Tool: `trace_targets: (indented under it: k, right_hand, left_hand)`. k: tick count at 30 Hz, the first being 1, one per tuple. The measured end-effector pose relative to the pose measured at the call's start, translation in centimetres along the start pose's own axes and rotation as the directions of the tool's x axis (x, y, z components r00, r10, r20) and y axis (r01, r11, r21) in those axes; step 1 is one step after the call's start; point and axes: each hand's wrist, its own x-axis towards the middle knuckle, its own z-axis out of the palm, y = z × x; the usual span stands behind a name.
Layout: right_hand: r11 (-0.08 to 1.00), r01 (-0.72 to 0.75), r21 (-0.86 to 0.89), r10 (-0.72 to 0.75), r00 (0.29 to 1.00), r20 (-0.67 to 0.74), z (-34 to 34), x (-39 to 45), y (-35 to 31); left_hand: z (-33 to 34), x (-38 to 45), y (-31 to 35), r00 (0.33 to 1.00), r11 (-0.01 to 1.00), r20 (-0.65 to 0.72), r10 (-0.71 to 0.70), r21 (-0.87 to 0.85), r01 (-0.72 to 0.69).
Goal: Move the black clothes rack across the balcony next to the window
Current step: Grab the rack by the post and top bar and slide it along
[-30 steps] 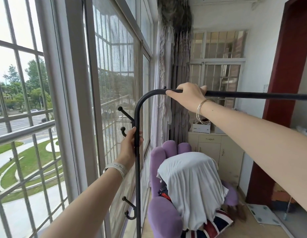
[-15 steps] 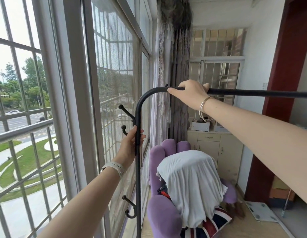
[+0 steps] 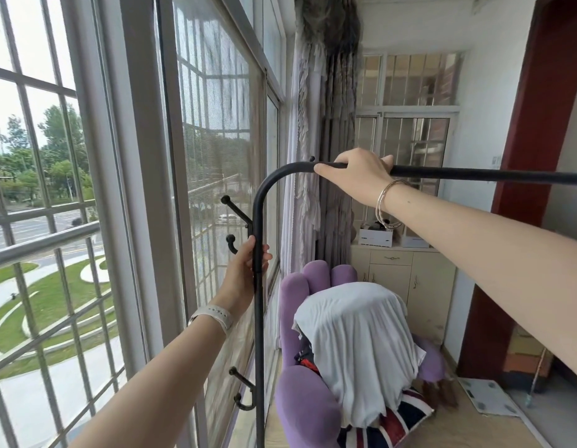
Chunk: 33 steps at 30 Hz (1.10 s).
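The black metal clothes rack (image 3: pixel 259 318) with curved top rail and side hooks already stands close beside the tall grey-framed window (image 3: pixel 145 189), so the move looks nearly done (only a final nudge and letting go seem left). The left hand (image 3: pixel 245 270), arm stretched forward, is wrapped around the upright post below the hooks. The right hand (image 3: pixel 358 176) reaches up, fingers curled over the top rail near its bend.
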Motion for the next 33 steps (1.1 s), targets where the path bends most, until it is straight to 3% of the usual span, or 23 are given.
trace_targets:
  k: [10, 33]
  right_hand:
    - [1.000, 0.026, 0.007, -0.026, 1.000, -0.004, -0.5, -0.2, 0.9]
    - [0.999, 0.050, -0.015, -0.050, 0.999, -0.014, 0.3, -0.1, 1.6]
  left_hand:
    - [0.7, -0.4, -0.2, 1.000, 0.998, -0.006, -0.017, 0.060, 0.017]
    - [1.3, -0.8, -0.5, 0.999, 1.000, -0.044, -0.015, 0.004, 0.015]
